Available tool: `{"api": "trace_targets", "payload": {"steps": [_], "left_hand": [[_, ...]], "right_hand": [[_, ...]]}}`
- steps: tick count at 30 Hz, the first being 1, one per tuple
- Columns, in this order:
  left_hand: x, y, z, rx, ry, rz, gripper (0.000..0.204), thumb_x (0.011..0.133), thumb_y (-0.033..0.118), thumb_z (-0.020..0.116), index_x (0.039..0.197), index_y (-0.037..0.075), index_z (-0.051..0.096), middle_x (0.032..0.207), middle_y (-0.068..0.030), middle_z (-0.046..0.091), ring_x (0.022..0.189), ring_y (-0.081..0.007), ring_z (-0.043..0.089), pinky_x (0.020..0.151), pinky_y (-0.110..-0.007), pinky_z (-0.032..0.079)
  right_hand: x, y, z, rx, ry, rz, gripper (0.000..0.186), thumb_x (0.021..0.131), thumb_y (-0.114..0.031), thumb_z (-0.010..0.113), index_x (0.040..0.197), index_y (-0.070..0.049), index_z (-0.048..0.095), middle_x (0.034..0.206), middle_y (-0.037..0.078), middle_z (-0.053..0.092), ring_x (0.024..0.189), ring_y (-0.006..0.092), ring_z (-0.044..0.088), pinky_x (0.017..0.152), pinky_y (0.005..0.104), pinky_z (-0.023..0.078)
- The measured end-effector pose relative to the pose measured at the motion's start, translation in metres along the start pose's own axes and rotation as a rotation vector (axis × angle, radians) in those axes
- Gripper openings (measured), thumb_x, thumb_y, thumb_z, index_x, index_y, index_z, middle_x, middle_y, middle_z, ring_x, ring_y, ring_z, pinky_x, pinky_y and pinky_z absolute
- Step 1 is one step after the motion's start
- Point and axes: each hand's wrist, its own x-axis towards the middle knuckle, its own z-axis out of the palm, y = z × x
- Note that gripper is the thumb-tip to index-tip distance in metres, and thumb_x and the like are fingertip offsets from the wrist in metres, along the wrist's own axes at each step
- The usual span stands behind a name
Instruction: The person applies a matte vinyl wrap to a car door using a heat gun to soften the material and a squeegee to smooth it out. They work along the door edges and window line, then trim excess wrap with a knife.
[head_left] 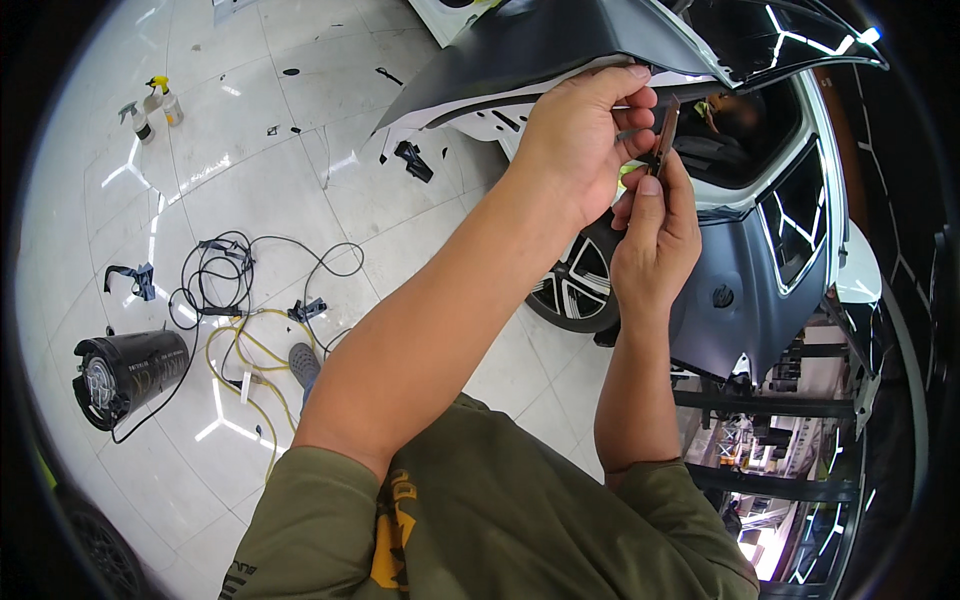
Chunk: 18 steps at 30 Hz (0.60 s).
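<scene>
My left hand (583, 135) reaches up to the lower edge of a matte grey car panel (530, 50), which looks like an open door with a white inner side. Its thumb lies at the panel's edge and the fingers curl in below; what they pinch is too small to make out. Just to the right, my right hand (655, 235) grips a slim, flat, brownish tool (669, 128) between thumb and fingers, its tip pointing up. The tool looks like a thin cutter, but its exact kind is unclear. The two hands nearly touch.
The car's wheel (575, 278) and grey rear panel (735, 290) stand below my hands. On the tiled floor at left lie tangled black cables (225, 275), a yellow hose (262, 375), a black cylindrical machine (130, 375) and spray bottles (168, 103). A person sits inside the car.
</scene>
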Motion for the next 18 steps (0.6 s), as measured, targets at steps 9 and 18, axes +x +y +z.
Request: {"api": "trace_targets", "payload": {"steps": [9, 18], "left_hand": [[-0.005, 0.004, 0.002, 0.076, 0.061, 0.007, 0.010, 0.084, 0.016, 0.065, 0.090, 0.008, 0.064, 0.084, -0.0005, 0.058, 0.079, -0.0118, 0.049, 0.071, -0.029, 0.040], [-0.004, 0.002, 0.003, 0.088, 0.094, 0.042, 0.010, 0.084, 0.015, 0.065, 0.091, 0.008, 0.065, 0.084, 0.0003, 0.058, 0.080, -0.0118, 0.048, 0.072, -0.029, 0.038]], "right_hand": [[0.009, 0.001, 0.006, -0.066, -0.025, -0.025, 0.031, 0.093, -0.005, 0.052, 0.123, 0.002, 0.056, 0.093, 0.009, 0.063, 0.069, 0.0099, 0.056, 0.061, 0.0228, 0.047], [0.014, 0.007, 0.012, -0.114, 0.021, -0.110, 0.030, 0.092, -0.003, 0.053, 0.121, 0.002, 0.057, 0.093, 0.010, 0.064, 0.073, 0.0127, 0.058, 0.065, 0.0247, 0.047]]}}
